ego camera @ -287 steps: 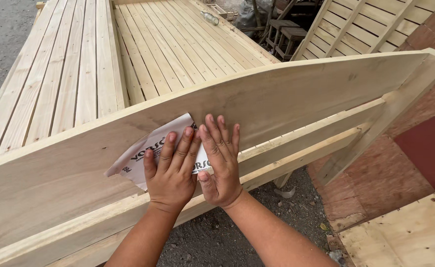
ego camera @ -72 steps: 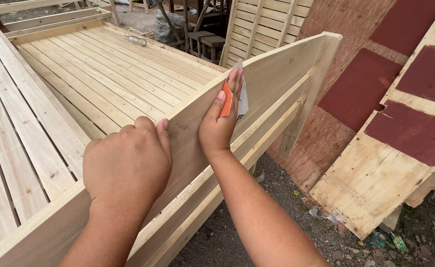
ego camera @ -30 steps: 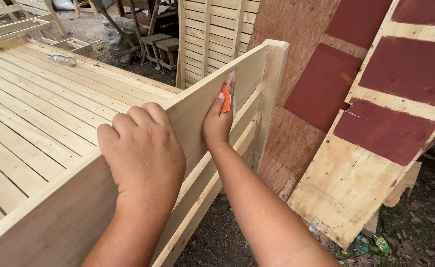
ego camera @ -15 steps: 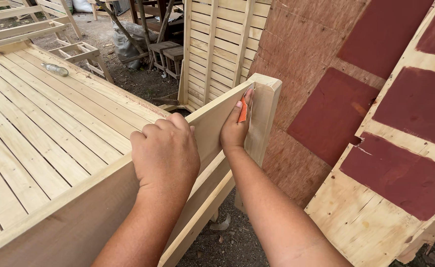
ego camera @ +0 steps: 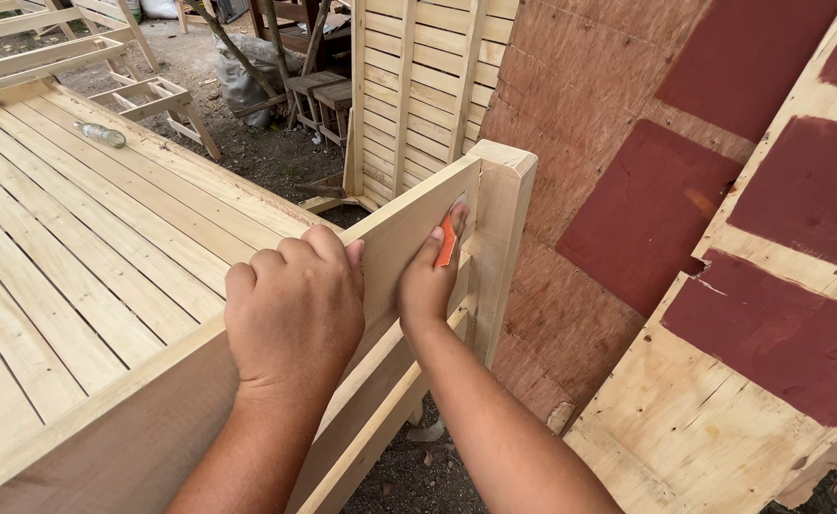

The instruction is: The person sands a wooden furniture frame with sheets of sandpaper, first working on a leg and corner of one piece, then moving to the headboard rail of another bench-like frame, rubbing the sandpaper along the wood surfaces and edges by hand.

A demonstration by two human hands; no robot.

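My right hand (ego camera: 426,278) presses a folded piece of sandpaper (ego camera: 447,240), orange on the side that shows, flat against the outer face of a pale wooden side board (ego camera: 399,228), close to the end post (ego camera: 502,238). My left hand (ego camera: 295,309) is curled over the top edge of the same board, fingers hooked onto the inner side. The board is part of a slatted wooden bed frame (ego camera: 85,238) that stretches away to the left.
A clear plastic bottle (ego camera: 101,134) lies on the slats at the far left. Reddish plywood sheets (ego camera: 647,162) lean close on the right. Slatted panels (ego camera: 418,86), small wooden stools (ego camera: 318,95) and a wooden frame (ego camera: 157,100) stand behind on dirt ground.
My right hand has slid the sandpaper along the board from its middle to the end post. My left hand has followed along the top edge.
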